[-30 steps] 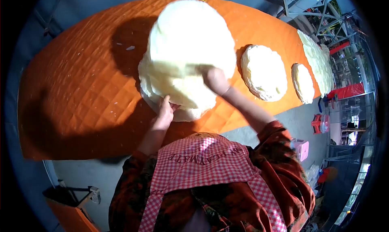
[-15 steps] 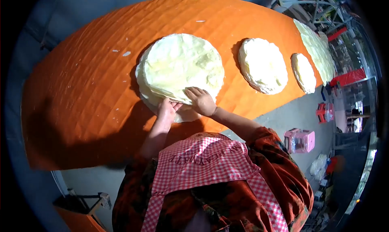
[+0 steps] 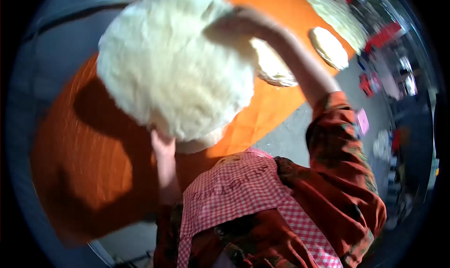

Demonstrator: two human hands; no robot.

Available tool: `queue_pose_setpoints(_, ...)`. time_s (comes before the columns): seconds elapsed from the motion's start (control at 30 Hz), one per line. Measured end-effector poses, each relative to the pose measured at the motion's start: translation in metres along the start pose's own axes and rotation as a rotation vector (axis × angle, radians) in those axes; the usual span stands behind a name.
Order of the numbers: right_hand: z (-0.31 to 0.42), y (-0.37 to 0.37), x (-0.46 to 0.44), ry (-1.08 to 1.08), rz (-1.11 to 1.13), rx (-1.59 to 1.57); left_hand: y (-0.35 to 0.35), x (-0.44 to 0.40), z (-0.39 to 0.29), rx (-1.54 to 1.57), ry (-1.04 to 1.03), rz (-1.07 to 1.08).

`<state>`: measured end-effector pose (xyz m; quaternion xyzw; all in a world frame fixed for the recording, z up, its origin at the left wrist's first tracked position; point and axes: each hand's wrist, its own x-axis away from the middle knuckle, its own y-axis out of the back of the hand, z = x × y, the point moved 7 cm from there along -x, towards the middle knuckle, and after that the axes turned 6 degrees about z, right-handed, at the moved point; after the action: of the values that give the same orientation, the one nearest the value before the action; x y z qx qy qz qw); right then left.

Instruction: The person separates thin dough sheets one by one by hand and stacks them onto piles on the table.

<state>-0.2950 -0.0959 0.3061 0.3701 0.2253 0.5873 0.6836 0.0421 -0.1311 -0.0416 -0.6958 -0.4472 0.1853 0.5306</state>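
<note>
Looks like a workshop: pale sheets stacked along an orange worktable.

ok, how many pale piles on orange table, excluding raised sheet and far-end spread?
3: one pile mostly hidden beneath the raised sheet, another partly behind the right forearm, a third farther right. More may be hidden.

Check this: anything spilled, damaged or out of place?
Nothing clearly stands out. The large pale sheet is raised near the left hand; two pale piles lie on the orange cover. Blur would hide fine tears.
</note>
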Motion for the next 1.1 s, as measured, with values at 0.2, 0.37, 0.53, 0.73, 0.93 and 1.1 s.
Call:
queue_pose_setpoints(0.2, -0.223, -0.16, 0.033, -0.318, 0.057, -0.517, 0.03, -0.011, 0.021, -0.364, 0.216, -0.095)
queue_pose_setpoints(0.37, -0.268, -0.213, 0.043, -0.357, -0.192, -0.97, -0.028, -0.014, 0.028, -0.593, 0.185, -0.186)
queue_pose_setpoints(0.53, -0.242, -0.156, 0.044, -0.087, -0.297, -0.665, -0.089, -0.012, 0.029, -0.907, -0.068, -0.255)
queue_pose_setpoints(0.73, -0.289, 0.072, 0.129, -0.347, -0.482, -0.632, -0.293, -0.046, 0.13, -0.855, -0.078, 0.005)
queue_pose_setpoints(0.93, -0.448, 0.169, 0.15, -0.053, -0.59, -1.106, -0.361, -0.142, 0.291, -0.763, 0.058, 0.169)
queue_pose_setpoints(1.1, -0.586, 0.106, 0.137, -0.386, -0.444, -0.954, -0.256, -0.218, 0.386, -0.895, 0.199, 0.131)
